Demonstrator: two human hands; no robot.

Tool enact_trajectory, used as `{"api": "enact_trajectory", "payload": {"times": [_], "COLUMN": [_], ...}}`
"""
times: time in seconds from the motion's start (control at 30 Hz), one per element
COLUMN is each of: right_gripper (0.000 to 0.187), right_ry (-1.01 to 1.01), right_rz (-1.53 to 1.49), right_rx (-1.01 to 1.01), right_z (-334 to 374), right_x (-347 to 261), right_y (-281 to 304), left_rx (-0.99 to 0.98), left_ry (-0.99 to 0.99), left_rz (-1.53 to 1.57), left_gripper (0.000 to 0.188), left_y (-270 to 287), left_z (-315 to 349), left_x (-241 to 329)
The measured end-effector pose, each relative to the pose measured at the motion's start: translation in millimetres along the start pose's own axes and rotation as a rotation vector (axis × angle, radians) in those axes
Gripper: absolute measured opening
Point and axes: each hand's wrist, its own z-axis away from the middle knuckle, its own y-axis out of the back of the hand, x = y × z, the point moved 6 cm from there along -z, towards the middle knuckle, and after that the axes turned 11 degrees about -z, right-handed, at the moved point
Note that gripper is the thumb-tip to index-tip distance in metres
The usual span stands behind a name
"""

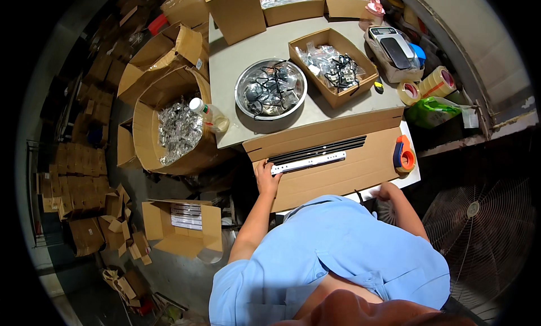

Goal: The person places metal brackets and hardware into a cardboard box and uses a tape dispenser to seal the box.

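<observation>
A flat cardboard carton (315,184) lies unfolded before me, its far flap raised. Several long black rails (315,150) lie side by side on it, along the fold. In front of them is a silver-white drawer slide (309,163) with small holes. My left hand (267,177) is closed at the slide's left end, thumb on the near side and fingers on the far side. My right hand (385,192) is at the table's near edge, right of a thin black strip (359,197); its fingers are too unclear to read. An orange tape dispenser (403,154) stands on the carton's right end.
Behind the carton are a metal bowl (241,103) and an open box (336,101) of bagged hardware. A plastic bottle (208,114) stands at the table's left edge, beside a large carton (147,103) of metal parts. A box of slides (186,219) is lower left; a fan (472,210) is right.
</observation>
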Motion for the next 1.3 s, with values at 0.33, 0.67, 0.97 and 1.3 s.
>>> {"api": "enact_trajectory", "payload": {"times": [0.33, 0.67, 0.97, 1.3], "right_gripper": [0.061, 0.027, 0.068, 0.033], "right_ry": [0.606, 0.658, 0.272, 0.749], "right_rz": [-0.479, -0.522, -0.568, -0.672], "right_rx": [0.652, 0.676, 0.873, 1.152], "right_z": [-16.2, -31.0, -52.8, 3.0], "right_x": [-141.2, -172.1, -121.7, -173.4], "right_y": [36.8, 59.6, 80.5, 229.9], "left_rx": [0.015, 0.008, -0.004, 0.104], "left_ry": [0.074, 0.059, 0.194, 0.189], "left_rz": [0.078, 0.075, -0.029, -0.044], "left_gripper": [0.047, 0.045, 0.053, 0.064], "left_y": [-3.8, 12.1, -9.3, 11.3], "left_z": [-5.5, -15.1, -28.8, -19.4], "left_x": [-12.2, -1.8, 8.3, 43.6]}}
